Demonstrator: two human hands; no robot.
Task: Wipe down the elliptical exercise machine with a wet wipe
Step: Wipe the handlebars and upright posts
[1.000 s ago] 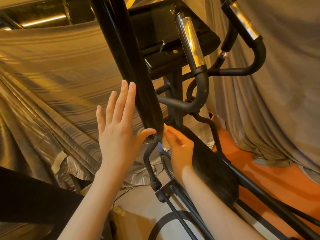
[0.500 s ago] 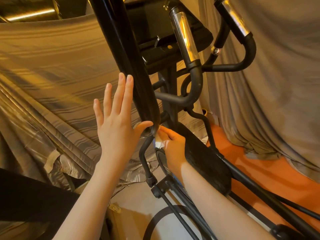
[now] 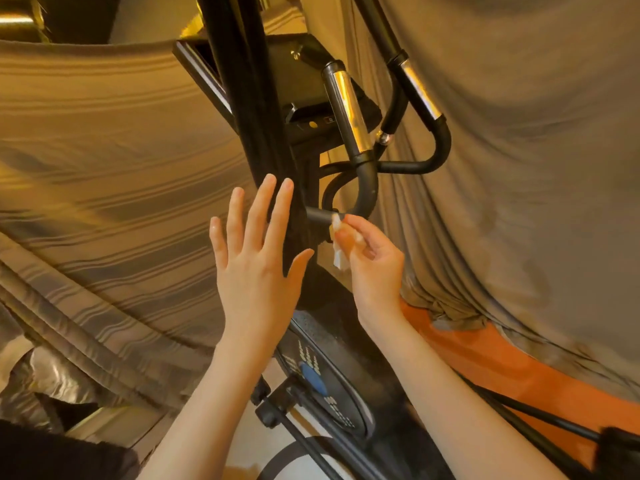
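The wet wipe (image 3: pixel 337 252), pinched by the right hand (image 3: pixel 372 261), is now raised from the post's foot to the handlebar stub (image 3: pixel 320 215) at frame centre; the left hand (image 3: pixel 258 271) stays flat, holding nothing.

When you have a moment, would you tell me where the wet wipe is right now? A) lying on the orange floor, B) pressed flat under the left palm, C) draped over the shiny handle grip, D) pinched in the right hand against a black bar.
D: the right hand pinches the wet wipe against the end of a black bar, while the left hand is open with straight fingers.
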